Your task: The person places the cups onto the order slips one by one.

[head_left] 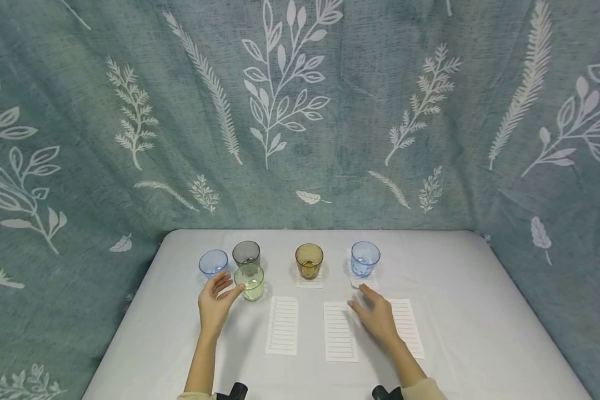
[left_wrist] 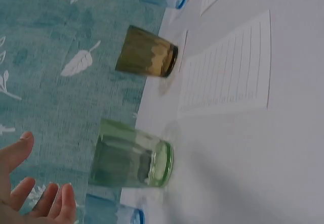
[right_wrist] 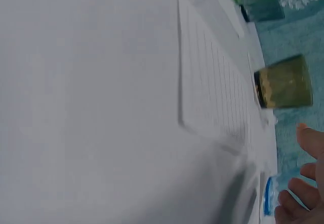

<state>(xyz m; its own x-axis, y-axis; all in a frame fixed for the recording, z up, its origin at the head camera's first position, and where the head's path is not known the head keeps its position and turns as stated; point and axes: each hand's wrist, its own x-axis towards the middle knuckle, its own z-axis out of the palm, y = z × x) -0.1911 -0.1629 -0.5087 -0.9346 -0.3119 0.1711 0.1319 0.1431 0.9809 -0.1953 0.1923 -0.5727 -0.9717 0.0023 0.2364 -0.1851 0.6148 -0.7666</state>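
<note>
A clear green glass (head_left: 250, 283) stands upright on the table at left of centre. My left hand (head_left: 216, 303) is beside it, fingers spread and loosely bent; in the left wrist view a gap shows between the fingers (left_wrist: 48, 201) and the green glass (left_wrist: 132, 155). Behind that hand is a blue glass (head_left: 213, 262), partly covered by the fingertips. My right hand (head_left: 377, 316) hovers above the lined sheets, holding nothing, its fingers relaxed. Just beyond its fingertips, a second blue glass (head_left: 365, 259) stands on a lined sheet (head_left: 364, 281).
A grey glass (head_left: 246, 253) stands behind the green one. An amber glass (head_left: 309, 261) sits on another sheet at the centre back. Three lined sheets lie in front: one at left (head_left: 282, 325), a middle one (head_left: 341, 331), and a right one (head_left: 407, 328) partly beneath my right arm.
</note>
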